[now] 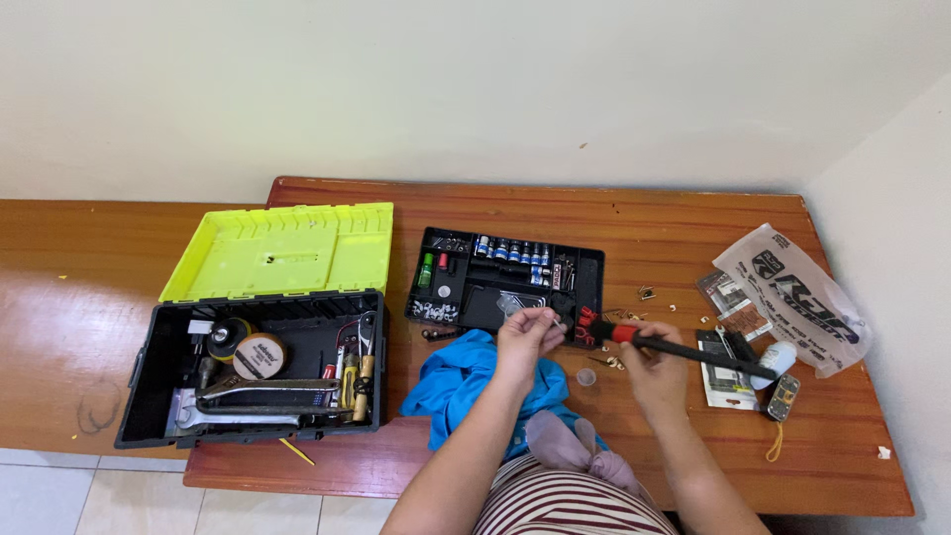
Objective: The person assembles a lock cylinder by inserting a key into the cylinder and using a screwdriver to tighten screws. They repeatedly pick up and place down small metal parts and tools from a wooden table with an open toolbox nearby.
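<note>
so the right hand (649,362) is wrapped around a screwdriver (684,350) with a red collar and a long black handle, holding it nearly flat with the handle running off to the right and the tip pointing left toward the other hand. the left hand (525,332) is pinched shut on some tiny part at its fingertips, too small to say what it is, right up against the screwdriver tip. both hands hover just above the wooden worktop (634,213), right in front of a black organizer tray (589,267) with a row of batteries and little bits in its compartments. a blue cloth (456,381) is bunched up under the left forearm, and a small clear cap (586,376) sits on the wood between the hands. off to the left there's an open black toolbox (158,347) with its lime green lid (282,250) flipped back, with wrenches, tape rolls and screwdrivers inside. on the right side lies a printed plastic bag (797,297), a few small packets next to it and a little white bottle (775,365), plus some loose brass bits scattered near the tray.
</note>
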